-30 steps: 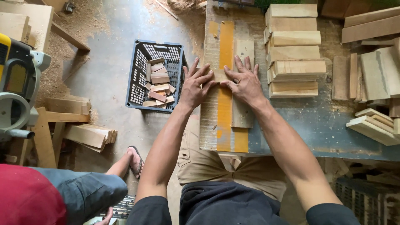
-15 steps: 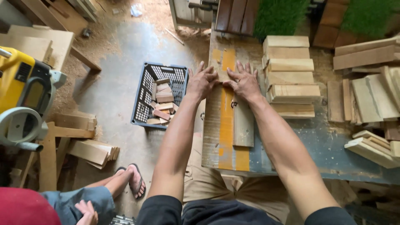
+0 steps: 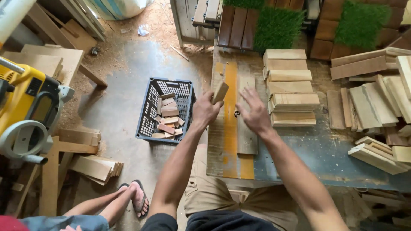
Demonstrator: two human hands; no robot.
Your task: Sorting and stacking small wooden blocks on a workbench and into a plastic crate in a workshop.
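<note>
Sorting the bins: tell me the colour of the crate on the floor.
Dark blue plastic crate, lattice-sided, holding wood offcuts; the head view shows it.

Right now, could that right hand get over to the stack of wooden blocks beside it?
Probably yes. The right hand hovers open over the workbench, just beside the stack of wooden blocks, with nothing between them. The left hand holds a small wood block off to the other side.
</note>
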